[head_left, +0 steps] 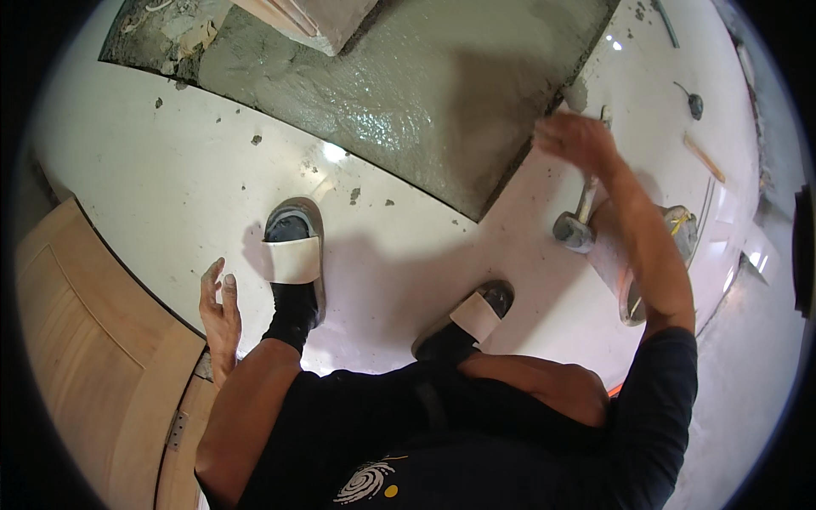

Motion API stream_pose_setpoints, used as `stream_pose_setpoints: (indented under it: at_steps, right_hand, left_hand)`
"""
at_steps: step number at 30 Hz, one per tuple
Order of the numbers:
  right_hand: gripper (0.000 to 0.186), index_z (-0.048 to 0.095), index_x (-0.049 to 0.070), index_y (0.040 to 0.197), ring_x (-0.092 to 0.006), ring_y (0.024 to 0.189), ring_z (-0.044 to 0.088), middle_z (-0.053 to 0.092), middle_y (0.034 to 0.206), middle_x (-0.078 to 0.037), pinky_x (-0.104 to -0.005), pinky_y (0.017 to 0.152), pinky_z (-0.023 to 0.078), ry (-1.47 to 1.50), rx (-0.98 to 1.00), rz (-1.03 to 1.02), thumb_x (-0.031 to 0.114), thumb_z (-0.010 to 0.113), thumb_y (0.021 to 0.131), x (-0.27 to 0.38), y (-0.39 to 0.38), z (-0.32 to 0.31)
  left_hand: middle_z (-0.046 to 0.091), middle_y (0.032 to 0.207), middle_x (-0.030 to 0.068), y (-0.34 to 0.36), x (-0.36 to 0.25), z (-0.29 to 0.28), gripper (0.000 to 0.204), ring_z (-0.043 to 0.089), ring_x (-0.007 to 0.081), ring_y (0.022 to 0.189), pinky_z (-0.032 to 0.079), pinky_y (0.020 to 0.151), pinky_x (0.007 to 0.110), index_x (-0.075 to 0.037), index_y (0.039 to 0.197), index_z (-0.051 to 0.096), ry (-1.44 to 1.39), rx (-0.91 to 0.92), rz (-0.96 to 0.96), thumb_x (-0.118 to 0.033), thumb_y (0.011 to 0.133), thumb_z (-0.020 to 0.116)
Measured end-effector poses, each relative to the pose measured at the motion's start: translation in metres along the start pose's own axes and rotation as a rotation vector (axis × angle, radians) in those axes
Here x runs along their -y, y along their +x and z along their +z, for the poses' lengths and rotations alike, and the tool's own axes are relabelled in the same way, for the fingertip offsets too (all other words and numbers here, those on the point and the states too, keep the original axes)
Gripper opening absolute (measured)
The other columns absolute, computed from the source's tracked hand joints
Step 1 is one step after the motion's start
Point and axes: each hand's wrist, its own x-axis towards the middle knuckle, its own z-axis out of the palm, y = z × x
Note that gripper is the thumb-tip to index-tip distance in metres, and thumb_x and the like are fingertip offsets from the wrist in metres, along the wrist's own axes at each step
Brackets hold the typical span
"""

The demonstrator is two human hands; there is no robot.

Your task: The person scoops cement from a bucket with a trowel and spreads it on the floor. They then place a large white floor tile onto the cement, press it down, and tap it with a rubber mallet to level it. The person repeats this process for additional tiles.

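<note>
My right hand [580,143] is reached out over the right edge of a wet grey mortar bed [374,102], its fingers smeared by motion. Behind that hand passes the handle of a mallet [575,231] with a dark head, which lies on the white tiles. Whether the fingers touch the mallet cannot be made out. On the other side, my left hand [221,310] hangs beside my left knee, fingers apart and nothing in them. Mortar dust marks its fingertips.
A bucket [608,255] stands below my right forearm. Glossy white floor tiles [382,246] with mortar crumbs surround the bed. A pale block [340,21] rests at its far side. A wooden door [93,357] borders the left. A small dark object [695,105] and a wooden stick [704,158] lie right.
</note>
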Motion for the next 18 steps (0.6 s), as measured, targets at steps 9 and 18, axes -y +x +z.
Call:
stream_pose_setpoints:
  at_steps: [9, 18]
  right_hand:
    - [0.037, 0.064, 0.018, 0.113, -0.0264, 0.100, 0.062, 0.067, 0.103, -0.007, -0.0389, 0.078, 0.052, 0.090, -0.118, -0.010, 0.043, 0.057, 0.087, 0.006, 0.106, -0.033]
    - [0.042, 0.067, 0.007, 0.107, -0.0277, 0.085, 0.063, 0.065, 0.087, -0.013, -0.0398, 0.076, 0.050, 0.794, 0.023, 0.462, 0.044, 0.060, 0.088, -0.041, 0.089, -0.039]
  left_hand:
    - [0.055, 0.126, 0.0227, -0.004, 0.003, -0.002, 0.052, 0.050, 0.0303, 0.120, 0.035, 0.102, 0.043, 0.005, 0.126, 0.051, 0.015, 0.024, -0.076, -0.037, 0.096, 0.050]
    - [0.055, 0.127, 0.0208, -0.009, 0.016, -0.014, 0.051, 0.049, 0.0305, 0.121, 0.036, 0.102, 0.043, 0.004, 0.126, 0.052, 0.056, 0.042, -0.143, -0.038, 0.097, 0.050]
